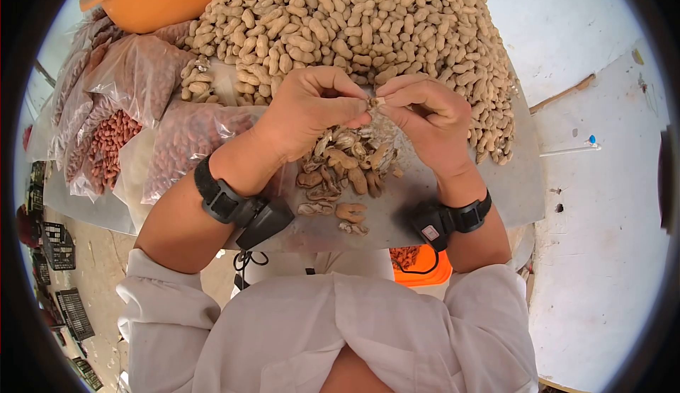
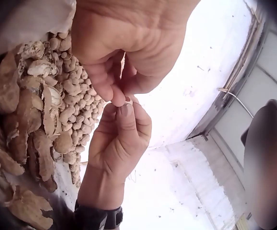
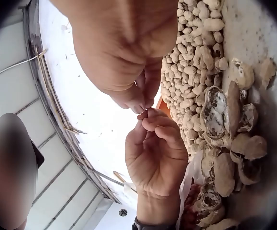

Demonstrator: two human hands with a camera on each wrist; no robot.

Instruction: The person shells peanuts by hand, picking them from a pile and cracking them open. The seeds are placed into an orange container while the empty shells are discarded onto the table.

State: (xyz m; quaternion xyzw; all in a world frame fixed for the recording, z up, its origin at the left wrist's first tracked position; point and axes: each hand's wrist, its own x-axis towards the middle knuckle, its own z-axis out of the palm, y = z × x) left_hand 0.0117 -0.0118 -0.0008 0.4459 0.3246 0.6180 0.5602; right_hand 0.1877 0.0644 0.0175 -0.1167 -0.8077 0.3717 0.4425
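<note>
Tan peanut (image 1: 373, 103), small enough to need fingertips: your left hand (image 1: 304, 110) and right hand (image 1: 433, 122) both pinch it above the husks (image 1: 341, 158), near the pile (image 1: 368, 25).

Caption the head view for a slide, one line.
Left hand and right hand meet, pinching a small piece above loose peanut shells, before a heap of whole peanuts.

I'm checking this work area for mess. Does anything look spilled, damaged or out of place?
Nothing looks clearly wrong. Broken brown peanut shells lie scattered on the smooth grey tabletop, some split open to their pale insides, but beside the big heap of tan unshelled peanuts they look like ordinary shelling litter.
</note>
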